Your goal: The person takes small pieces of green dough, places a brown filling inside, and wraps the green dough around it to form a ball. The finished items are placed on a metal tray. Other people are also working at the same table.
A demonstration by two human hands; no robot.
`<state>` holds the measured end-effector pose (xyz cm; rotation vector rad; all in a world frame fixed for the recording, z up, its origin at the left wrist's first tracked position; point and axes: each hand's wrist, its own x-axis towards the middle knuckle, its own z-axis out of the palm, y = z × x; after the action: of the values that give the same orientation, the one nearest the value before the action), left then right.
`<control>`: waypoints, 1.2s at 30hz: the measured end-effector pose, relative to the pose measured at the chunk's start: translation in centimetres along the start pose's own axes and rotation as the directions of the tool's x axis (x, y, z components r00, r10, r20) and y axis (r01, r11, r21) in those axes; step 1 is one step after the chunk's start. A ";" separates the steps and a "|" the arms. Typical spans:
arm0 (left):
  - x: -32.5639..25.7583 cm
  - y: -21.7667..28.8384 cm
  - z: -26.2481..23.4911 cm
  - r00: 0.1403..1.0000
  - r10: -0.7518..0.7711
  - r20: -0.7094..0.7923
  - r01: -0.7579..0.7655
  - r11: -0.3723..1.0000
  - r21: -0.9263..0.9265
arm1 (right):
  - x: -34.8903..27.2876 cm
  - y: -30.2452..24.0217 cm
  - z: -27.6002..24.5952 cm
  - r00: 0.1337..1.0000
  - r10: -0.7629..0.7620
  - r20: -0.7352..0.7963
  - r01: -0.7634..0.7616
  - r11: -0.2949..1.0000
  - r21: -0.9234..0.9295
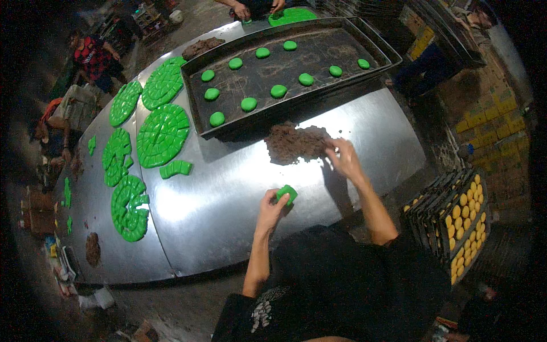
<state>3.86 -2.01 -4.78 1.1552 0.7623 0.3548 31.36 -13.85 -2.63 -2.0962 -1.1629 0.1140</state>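
Note:
My left hand [269, 210] is closed around a piece of green dough [288, 194], held just above the metal table [216, 222]. To its upper right, my right hand [346, 161] reaches to the right edge of a pile of crumbly brown filling [293, 143]. Its fingertips are bent together at the filling, and a pinch of it seems to be between them. Beyond the pile stands a dark, shallow baking tray [325, 52] with several round green dough balls [249, 104] spaced out in rows.
Scored green dough discs [163, 135] lie on the left, near a loose dough strip [175, 169]. Smaller brown heaps [93, 248] sit at the table's left end and behind the tray. Racked trays of yellow rounds [464, 214] stand right. Another person's hands [242, 11] work at the far edge.

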 end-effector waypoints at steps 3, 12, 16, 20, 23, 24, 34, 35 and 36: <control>-0.3 0.1 -0.4 0.999 0.034 -0.022 -0.035 0.999 -0.022 | 3.4 1.1 -0.9 0.994 -0.102 0.039 0.105 0.991 -0.078; -2.4 -0.2 -2.7 0.978 0.037 -0.203 -0.047 0.998 -0.042 | 5.5 4.3 5.7 0.979 -0.152 -0.138 0.139 0.985 -0.106; -2.4 -0.2 -2.3 0.971 -0.001 -0.238 -0.038 0.986 -0.161 | 6.3 4.6 5.4 0.999 0.010 -0.050 -0.019 0.984 -0.178; -1.3 1.2 -1.2 0.963 0.029 -0.269 -0.079 0.981 -0.176 | 6.1 6.3 2.2 0.873 0.453 0.182 -0.467 0.670 0.577; -0.5 2.2 -0.2 0.960 0.059 -0.274 -0.116 0.973 -0.198 | 4.5 4.8 -1.1 0.794 0.488 0.363 -0.540 0.290 0.790; -0.1 1.9 0.0 0.969 0.045 -0.241 -0.100 0.970 -0.221 | 3.7 3.1 -2.4 0.842 0.376 0.386 -0.474 0.178 0.862; 4.3 2.5 8.4 0.979 -0.108 0.175 0.118 0.992 -0.052 | -6.1 -6.3 0.9 0.998 -0.067 0.005 0.063 0.964 0.257; 4.4 1.4 8.3 0.973 -0.098 0.208 0.109 0.993 -0.046 | -6.9 -6.8 0.4 1.000 -0.010 0.013 0.006 0.959 0.282; 4.5 0.7 8.0 0.969 -0.084 0.232 0.097 0.994 -0.046 | -7.6 -7.5 -0.7 0.993 0.064 0.100 -0.093 0.944 0.316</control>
<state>12.78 -4.45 -4.19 1.0817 0.5951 0.1617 21.95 -17.59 0.69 -1.8628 -1.0339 0.4103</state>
